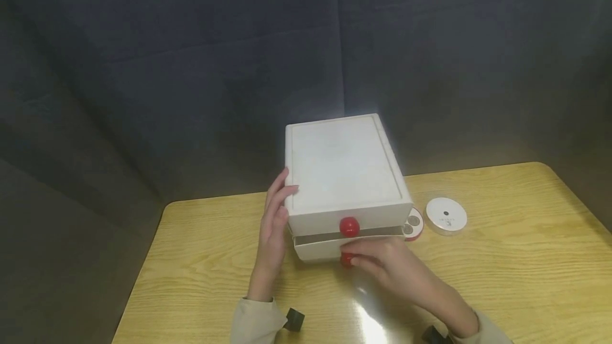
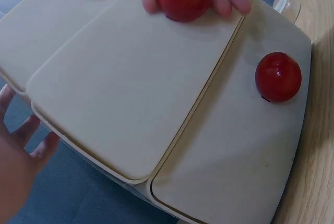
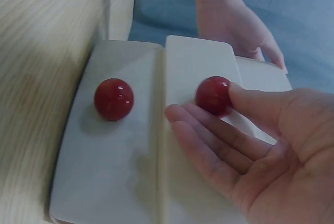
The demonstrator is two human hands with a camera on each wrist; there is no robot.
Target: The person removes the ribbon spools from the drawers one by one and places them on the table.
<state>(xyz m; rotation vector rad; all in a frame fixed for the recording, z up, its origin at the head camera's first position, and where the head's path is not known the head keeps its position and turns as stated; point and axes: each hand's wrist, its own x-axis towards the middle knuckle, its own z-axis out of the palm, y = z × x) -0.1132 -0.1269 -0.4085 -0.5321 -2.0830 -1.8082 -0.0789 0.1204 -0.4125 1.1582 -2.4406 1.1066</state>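
Note:
A white drawer box stands on the wooden table. Its drawer fronts carry red ball knobs. The top knob is free. My right hand pinches the knob below it, and that drawer sticks out a little from the box front. Another free knob sits on the neighbouring drawer. My left hand lies flat with straight fingers against the box's left side, fingertips at the top edge.
A white ribbon spool lies right of the box. A red-rimmed round tin is partly hidden behind the box's right corner. Dark fabric walls close in the back and left. The table's left edge is near.

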